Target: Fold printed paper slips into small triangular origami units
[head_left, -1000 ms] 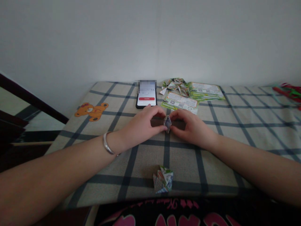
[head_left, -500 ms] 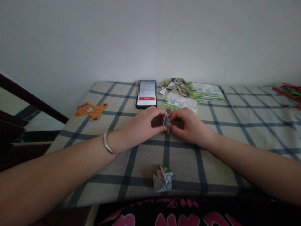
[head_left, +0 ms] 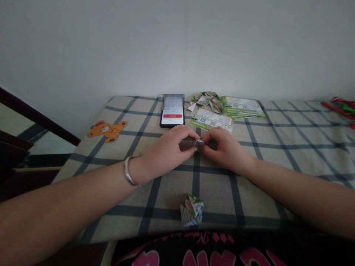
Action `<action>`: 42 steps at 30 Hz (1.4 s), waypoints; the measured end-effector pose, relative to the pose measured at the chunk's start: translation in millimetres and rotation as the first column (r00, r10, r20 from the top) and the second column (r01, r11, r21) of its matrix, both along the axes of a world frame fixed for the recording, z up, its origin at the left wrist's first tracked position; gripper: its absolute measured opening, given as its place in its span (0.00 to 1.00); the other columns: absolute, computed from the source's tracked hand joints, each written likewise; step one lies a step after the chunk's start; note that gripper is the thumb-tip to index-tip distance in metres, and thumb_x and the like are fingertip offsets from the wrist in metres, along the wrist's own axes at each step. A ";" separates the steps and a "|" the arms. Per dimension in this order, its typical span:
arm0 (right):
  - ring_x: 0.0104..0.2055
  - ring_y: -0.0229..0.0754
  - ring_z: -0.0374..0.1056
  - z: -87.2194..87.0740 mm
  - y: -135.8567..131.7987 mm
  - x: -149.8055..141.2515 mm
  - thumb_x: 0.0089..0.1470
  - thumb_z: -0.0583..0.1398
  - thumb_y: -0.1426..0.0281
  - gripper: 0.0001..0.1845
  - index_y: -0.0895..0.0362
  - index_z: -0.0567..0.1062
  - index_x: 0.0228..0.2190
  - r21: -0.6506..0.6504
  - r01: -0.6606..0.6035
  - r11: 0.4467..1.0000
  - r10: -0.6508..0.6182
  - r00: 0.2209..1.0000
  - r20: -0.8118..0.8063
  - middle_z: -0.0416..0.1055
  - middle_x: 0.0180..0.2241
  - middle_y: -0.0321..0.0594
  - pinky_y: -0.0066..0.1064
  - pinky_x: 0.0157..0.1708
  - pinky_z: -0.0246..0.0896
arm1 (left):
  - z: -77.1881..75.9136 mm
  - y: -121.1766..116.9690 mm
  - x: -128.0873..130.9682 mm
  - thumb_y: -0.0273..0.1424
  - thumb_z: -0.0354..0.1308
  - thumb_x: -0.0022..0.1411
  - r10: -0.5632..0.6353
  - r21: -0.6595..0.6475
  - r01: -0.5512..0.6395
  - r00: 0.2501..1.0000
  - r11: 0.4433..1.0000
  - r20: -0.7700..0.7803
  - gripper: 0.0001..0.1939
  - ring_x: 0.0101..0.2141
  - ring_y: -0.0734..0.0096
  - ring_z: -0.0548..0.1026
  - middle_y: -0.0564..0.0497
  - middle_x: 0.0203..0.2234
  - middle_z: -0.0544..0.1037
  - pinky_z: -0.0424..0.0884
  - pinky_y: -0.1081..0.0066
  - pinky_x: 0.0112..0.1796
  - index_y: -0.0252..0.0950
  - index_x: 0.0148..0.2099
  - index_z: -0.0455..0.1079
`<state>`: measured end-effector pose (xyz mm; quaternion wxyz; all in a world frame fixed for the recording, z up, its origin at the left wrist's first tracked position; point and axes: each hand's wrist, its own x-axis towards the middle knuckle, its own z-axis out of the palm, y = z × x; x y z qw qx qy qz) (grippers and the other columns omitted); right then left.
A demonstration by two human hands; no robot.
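Observation:
Between my two hands is a small folded piece of paper (head_left: 198,144), printed and greyish, just above the checked cloth. My left hand (head_left: 177,145) pinches it from the left with thumb and forefinger. From the other side, the fingertips of my right hand (head_left: 224,148) grip its right edge. The fingers partly cover the paper. Nearer to me, a folded paper model (head_left: 192,210) made of printed sheets rests on the cloth, touched by neither hand.
A phone (head_left: 172,115) with a lit screen lies beyond my left hand. Behind my right hand are a printed leaflet (head_left: 212,120), several folded paper pieces (head_left: 207,101) and a leaflet stack (head_left: 244,106). A bear picture (head_left: 107,131) is at left, red and green items (head_left: 341,109) far right.
The folded paper between my fingers has turned from standing upright to lying lower and flatter. My left fingertips have shifted slightly right. Everything else stays in place.

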<state>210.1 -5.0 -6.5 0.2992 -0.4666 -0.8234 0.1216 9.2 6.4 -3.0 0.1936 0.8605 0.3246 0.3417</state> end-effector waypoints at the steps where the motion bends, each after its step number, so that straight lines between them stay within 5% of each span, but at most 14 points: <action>1: 0.32 0.40 0.64 -0.3 0.2 0.2 0.50 0.60 0.69 0.05 0.55 0.70 0.25 -0.003 0.009 1.000 -0.009 1.000 -0.008 0.69 0.26 0.37 0.33 0.34 0.56 | 0.2 -0.1 0.2 0.23 0.60 0.58 -0.009 0.006 0.009 1.000 1.000 0.000 0.09 0.44 0.70 0.73 0.52 0.39 0.75 0.68 0.66 0.48 0.37 0.42 0.69; 10: 0.27 0.38 0.62 0.1 0.5 0.7 0.49 0.58 0.70 0.06 0.56 0.70 0.23 -0.064 0.042 0.997 -0.045 0.998 -0.047 0.68 0.23 0.35 0.30 0.28 0.52 | 0.4 -0.6 -1.3 0.20 0.59 0.58 -0.074 0.038 0.075 0.997 0.996 -0.026 0.12 0.44 0.70 0.73 0.52 0.39 0.76 0.70 0.66 0.48 0.39 0.43 0.71; 22: 0.28 0.38 0.63 -2.6 5.5 3.9 0.48 0.60 0.69 0.06 0.56 0.71 0.22 -0.331 -0.027 0.943 -0.053 0.972 -0.228 0.70 0.24 0.35 0.29 0.27 0.57 | -0.3 6.3 -9.3 0.21 0.58 0.60 -0.188 0.077 0.198 0.974 0.977 -0.124 0.12 0.45 0.70 0.73 0.50 0.42 0.75 0.70 0.66 0.48 0.38 0.45 0.71; 28: 0.29 0.38 0.67 -2.5 6.5 5.5 0.50 0.61 0.69 0.03 0.56 0.72 0.27 -0.293 -0.063 0.954 -0.004 0.975 -0.223 0.73 0.27 0.36 0.30 0.29 0.61 | 1.2 8.7 -14.4 0.24 0.59 0.59 -0.160 0.020 0.169 0.962 0.985 -0.222 0.11 0.44 0.68 0.72 0.50 0.41 0.74 0.69 0.66 0.46 0.38 0.45 0.70; 37: 0.35 0.41 0.70 -1.4 4.1 6.5 0.50 0.63 0.66 0.07 0.56 0.73 0.31 -0.141 -0.103 0.985 0.084 0.988 -0.133 0.74 0.32 0.38 0.34 0.37 0.65 | -0.6 8.6 -9.8 0.28 0.63 0.57 0.006 -0.065 -0.007 1.000 0.998 -0.025 0.11 0.40 0.69 0.74 0.51 0.38 0.75 0.70 0.67 0.43 0.37 0.42 0.68; 42: 0.32 0.40 0.69 -0.3 4.4 6.8 0.51 0.61 0.70 0.02 0.56 0.73 0.29 -0.127 -0.027 0.991 0.011 0.991 -0.130 0.74 0.29 0.37 0.33 0.34 0.63 | -4.0 9.0 -10.3 0.28 0.62 0.58 -0.018 -0.139 0.024 0.999 0.990 0.044 0.11 0.43 0.68 0.74 0.48 0.41 0.75 0.71 0.64 0.45 0.36 0.43 0.67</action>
